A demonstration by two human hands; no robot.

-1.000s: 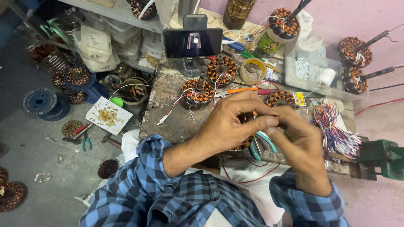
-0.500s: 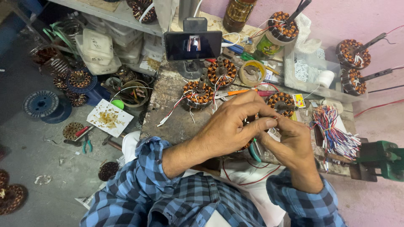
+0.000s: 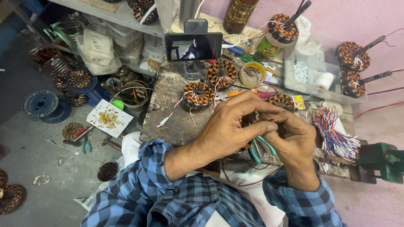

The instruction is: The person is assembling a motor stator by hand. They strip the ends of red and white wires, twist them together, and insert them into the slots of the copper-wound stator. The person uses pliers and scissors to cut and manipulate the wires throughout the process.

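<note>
My left hand (image 3: 229,126) curls over a copper-wound stator (image 3: 245,146) at the bench's near edge, hiding most of it. My right hand (image 3: 296,141) meets it from the right. The fingertips of both hands pinch a thin wire end (image 3: 272,121) above the stator. Teal-handled pliers (image 3: 255,153) poke out just beneath the two hands; what holds them is hidden. A thin red wire (image 3: 248,183) loops down onto the white cloth on my lap.
More stators (image 3: 198,94) (image 3: 221,73) (image 3: 281,101) sit on the worn bench (image 3: 168,117) behind a phone on a stand (image 3: 193,46). A bundle of coloured wires (image 3: 333,134) and a green vise (image 3: 381,162) lie right. A spool (image 3: 45,105) and pliers (image 3: 86,143) are on the floor.
Both hands stay over the stator. The fingertips have drawn closer together around the wire end, and the view has shifted slightly.
</note>
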